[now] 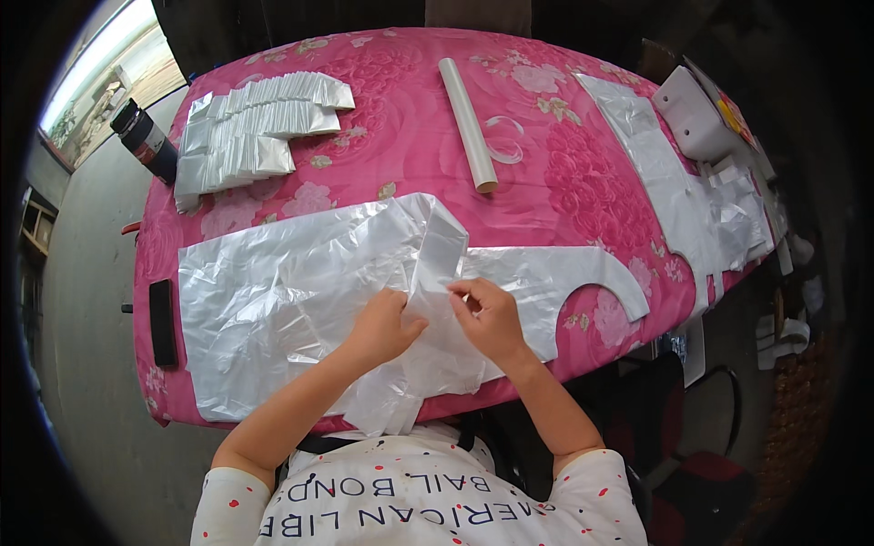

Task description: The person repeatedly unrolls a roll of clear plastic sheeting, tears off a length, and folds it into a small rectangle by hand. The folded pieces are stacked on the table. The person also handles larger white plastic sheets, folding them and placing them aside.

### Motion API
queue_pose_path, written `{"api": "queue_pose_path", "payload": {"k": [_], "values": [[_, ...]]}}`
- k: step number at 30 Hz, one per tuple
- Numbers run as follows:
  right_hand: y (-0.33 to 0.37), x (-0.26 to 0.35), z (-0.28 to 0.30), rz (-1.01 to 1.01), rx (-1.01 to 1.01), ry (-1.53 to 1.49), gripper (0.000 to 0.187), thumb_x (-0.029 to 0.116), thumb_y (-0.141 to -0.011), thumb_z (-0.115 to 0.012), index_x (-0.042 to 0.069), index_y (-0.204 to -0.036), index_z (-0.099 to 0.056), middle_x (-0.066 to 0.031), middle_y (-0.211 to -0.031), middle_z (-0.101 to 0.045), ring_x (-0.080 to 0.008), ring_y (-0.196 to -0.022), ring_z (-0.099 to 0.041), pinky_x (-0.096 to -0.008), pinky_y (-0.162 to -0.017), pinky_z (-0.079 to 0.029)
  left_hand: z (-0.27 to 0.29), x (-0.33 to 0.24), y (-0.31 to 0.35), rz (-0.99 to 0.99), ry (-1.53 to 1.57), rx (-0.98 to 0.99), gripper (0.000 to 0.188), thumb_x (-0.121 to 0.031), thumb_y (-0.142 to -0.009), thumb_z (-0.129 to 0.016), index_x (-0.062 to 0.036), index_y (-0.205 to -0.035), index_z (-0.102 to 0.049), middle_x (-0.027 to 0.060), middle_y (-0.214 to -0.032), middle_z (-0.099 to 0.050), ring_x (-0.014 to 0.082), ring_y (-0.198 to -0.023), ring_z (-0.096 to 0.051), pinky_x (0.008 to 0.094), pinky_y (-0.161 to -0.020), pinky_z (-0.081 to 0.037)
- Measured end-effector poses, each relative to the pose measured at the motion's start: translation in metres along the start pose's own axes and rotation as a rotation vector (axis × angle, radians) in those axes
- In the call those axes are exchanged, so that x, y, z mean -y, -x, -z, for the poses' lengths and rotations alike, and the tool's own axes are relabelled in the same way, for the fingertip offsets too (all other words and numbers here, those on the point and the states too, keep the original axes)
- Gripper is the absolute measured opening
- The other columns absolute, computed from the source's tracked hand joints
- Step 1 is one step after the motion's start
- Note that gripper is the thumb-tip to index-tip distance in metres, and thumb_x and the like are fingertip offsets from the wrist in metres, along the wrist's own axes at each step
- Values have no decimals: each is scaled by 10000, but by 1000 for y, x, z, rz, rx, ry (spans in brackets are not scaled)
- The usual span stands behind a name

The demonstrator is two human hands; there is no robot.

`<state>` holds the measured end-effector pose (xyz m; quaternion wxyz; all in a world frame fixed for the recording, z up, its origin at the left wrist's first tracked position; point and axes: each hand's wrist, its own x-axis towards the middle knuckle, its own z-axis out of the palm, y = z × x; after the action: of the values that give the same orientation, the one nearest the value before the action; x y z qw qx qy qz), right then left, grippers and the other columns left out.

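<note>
A thin white plastic apron [282, 300] lies spread along the near side of the table, with a curved cut-out at its right end. Its middle is gathered into a raised fold [439, 238], and loose plastic hangs over the near table edge. My left hand [387, 326] rests on the plastic left of the fold, thumb apart from the bent fingers. Just right of the fold, my right hand [489, 318] has thumb and forefinger pinched at the plastic; the fingertips partly hide what they hold.
A pink flowered cloth [382, 164] covers the table. Folded plastic packets [259, 127] are stacked at far left, near a black bottle [144, 138]. A phone [162, 323] lies at the left edge. Beyond my hands is a white roll [469, 127]. More plastic aprons [642, 150] lie at right.
</note>
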<state>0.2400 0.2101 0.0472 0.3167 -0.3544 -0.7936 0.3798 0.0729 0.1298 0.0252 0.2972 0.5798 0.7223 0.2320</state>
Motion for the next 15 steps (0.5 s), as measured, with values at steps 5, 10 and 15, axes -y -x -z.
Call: {"api": "queue_pose_path", "payload": {"k": [5,10,15], "values": [[-95,-84,32,154,-275,423,342,75,-752,-638,40,-1086,-570,-101,-942,-592,-244,-803,-586,-349,-681,-479,-5,-6,5,76,187,19,452,-254,-786,-651,20,-1096,-468,187,-969,-544,297,-787,-543,372,-702,-433],[-157,-120,37,102,-122,562,325,99,-752,-607,62,-1072,-564,-109,-933,-604,-308,-891,-585,-411,-716,-483,-8,-5,15,56,211,36,608,-268,-783,-663,34,-1228,-380,207,-1034,-552,271,-772,-566,351,-693,-454],[-195,-132,34,32,-143,533,308,108,-758,-583,37,-1057,-584,-143,-880,-627,-322,-843,-596,-421,-715,-481,4,-14,19,146,292,162,699,-324,-788,-662,54,-1277,-336,223,-1026,-566,264,-787,-593,348,-690,-463]]}}
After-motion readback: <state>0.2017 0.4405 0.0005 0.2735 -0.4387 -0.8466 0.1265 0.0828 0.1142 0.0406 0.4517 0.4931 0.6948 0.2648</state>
